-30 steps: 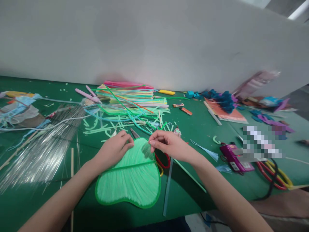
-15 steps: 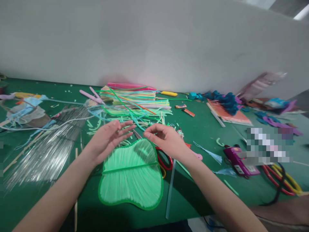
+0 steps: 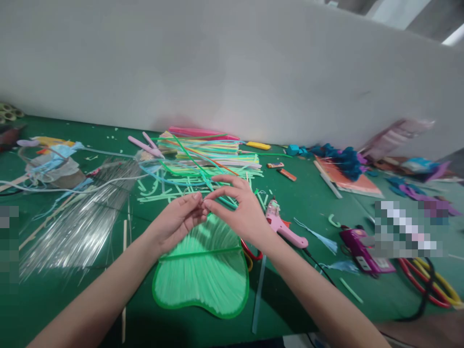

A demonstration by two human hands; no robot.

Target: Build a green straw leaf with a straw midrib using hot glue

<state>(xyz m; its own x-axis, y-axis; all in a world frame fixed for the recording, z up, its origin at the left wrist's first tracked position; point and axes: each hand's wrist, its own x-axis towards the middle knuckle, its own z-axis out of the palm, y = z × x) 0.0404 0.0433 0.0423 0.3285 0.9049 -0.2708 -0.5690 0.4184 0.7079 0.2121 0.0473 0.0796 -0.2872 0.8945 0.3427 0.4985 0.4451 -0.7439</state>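
A green leaf-shaped fan (image 3: pixel 203 275) with a darker rim and a green mid-rib lies flat on the green table (image 3: pixel 304 193) in front of me. My left hand (image 3: pixel 177 221) and my right hand (image 3: pixel 241 210) hover just above the fan's far tip. Their fingertips meet in a pinch there. Whatever sits between the fingertips is too small to make out. The right hand's other fingers are spread. Neither hand rests on the fan.
A pink glue gun (image 3: pixel 286 231) lies right of my right hand, with red scissors (image 3: pixel 251 252) partly under the wrist. Behind are coloured strips (image 3: pixel 208 154), left a bundle of clear strands (image 3: pixel 79 220), right a purple glue gun (image 3: pixel 360 244) and red-yellow cables (image 3: pixel 433 282). A clear stick (image 3: pixel 258 290) lies beside the fan.
My left hand went from open and spread to pinched, and both hands' fingertips came together over the fan's tip. The view shifted a little, and the pink glue gun is now uncovered.
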